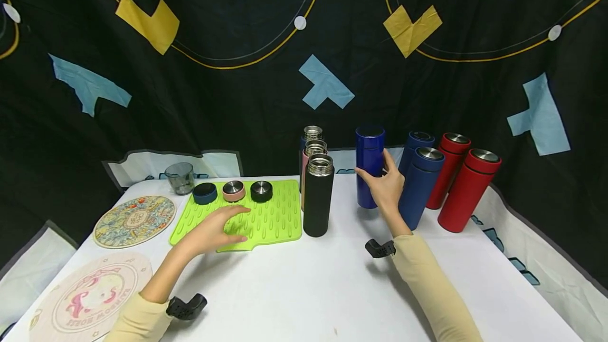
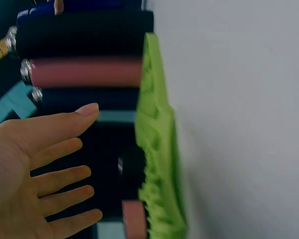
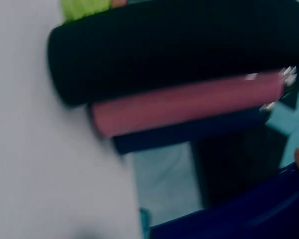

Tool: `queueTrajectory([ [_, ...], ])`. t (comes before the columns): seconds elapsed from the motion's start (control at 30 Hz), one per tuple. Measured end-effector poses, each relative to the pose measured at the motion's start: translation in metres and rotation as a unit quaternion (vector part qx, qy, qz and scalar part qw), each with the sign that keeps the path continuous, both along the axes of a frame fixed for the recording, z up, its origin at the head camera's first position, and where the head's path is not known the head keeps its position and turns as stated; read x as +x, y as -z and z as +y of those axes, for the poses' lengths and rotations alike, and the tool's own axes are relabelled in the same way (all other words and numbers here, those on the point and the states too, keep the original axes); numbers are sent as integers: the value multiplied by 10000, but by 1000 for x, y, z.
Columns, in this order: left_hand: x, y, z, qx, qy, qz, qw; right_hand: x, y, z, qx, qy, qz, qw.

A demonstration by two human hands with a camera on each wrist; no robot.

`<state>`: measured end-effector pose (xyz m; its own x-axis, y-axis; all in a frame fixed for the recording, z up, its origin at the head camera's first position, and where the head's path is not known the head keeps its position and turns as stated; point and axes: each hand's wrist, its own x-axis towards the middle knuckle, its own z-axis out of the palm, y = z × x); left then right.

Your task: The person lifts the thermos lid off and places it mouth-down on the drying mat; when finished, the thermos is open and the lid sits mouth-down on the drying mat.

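Note:
My right hand grips a glossy blue thermos bottle, upright with its lid on. In the right wrist view, this bottle slants along the lower right, with a fingertip at its edge. Over the green drying mat, my left hand has its thumb and fingers spread apart and holds nothing. Beyond it on the mat sit a navy lid, a pink lid and a black lid. Between the hands stand lidless bottles in a row: black, pink and navy.
At the right stand two lidded navy bottles and two red ones. A grey glass is at the back left, near a patterned round mat and a pink round mat. Black cloth hangs behind the table.

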<state>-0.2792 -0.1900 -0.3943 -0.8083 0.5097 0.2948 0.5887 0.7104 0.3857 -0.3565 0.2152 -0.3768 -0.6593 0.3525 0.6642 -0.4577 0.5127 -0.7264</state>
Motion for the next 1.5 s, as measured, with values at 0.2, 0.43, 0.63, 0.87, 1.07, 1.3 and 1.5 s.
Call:
queueTrajectory([
  [0.2,5,-20,22,247,30,227,9994,30,-25,-6,50,-440,-50,9990],
  [0.43,18,-57,45,530,135,520,9971,58,-51,-10,76,-861,-306,9958],
  [0.63,27,-88,67,1068,375,758,9907,76,-65,-12,420,-1087,-364,9925],
  [0.87,38,-98,82,1481,535,934,9831,92,-72,-19,1095,-1442,99,9834],
  [1.07,40,-94,88,1619,621,1108,9786,100,-74,-23,2000,-1599,662,9644],
  [1.3,48,-97,96,1838,935,1260,9704,116,-76,-31,2967,-1544,1000,9371],
  [1.5,54,-99,98,1803,1185,1246,9685,123,-75,-38,3541,-1731,918,9144],
])
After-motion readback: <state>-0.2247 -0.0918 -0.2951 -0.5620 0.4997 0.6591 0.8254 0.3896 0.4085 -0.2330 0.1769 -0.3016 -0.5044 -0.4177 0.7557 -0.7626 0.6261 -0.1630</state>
